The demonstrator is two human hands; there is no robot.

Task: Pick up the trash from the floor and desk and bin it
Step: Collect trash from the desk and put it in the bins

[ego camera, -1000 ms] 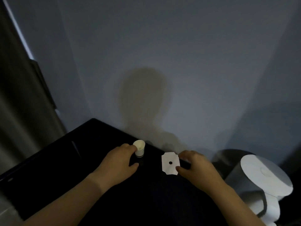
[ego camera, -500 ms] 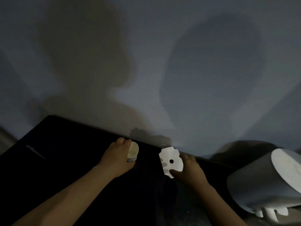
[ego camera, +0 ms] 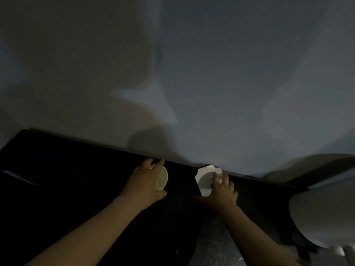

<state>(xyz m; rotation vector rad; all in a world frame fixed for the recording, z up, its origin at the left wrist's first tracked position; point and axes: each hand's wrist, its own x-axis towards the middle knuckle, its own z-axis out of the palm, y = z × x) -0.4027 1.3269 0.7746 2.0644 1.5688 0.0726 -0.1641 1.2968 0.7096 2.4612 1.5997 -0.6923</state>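
Note:
A small white paper cup (ego camera: pixel 161 179) is tipped sideways, its mouth facing right, and my left hand (ego camera: pixel 144 182) grips it with fingers over the top and thumb below. A white paper piece with a black dot (ego camera: pixel 206 179) stands lifted off the black desk (ego camera: pixel 63 173); my right hand (ego camera: pixel 220 191) pinches it, fingers in front and thumb under its lower edge. Both hands are near the desk's far edge by the wall.
A pale round object (ego camera: pixel 322 214), only partly in frame, sits at the right edge, with a dark round shape (ego camera: pixel 317 167) behind it. A thin light strip (ego camera: pixel 19 177) lies on the desk at the left. Grey speckled floor (ego camera: pixel 213 246) shows below my right arm.
My left hand has closed round the cup and tipped it on its side. My right hand has lifted the paper piece off the desk. The camera has swung right and lower.

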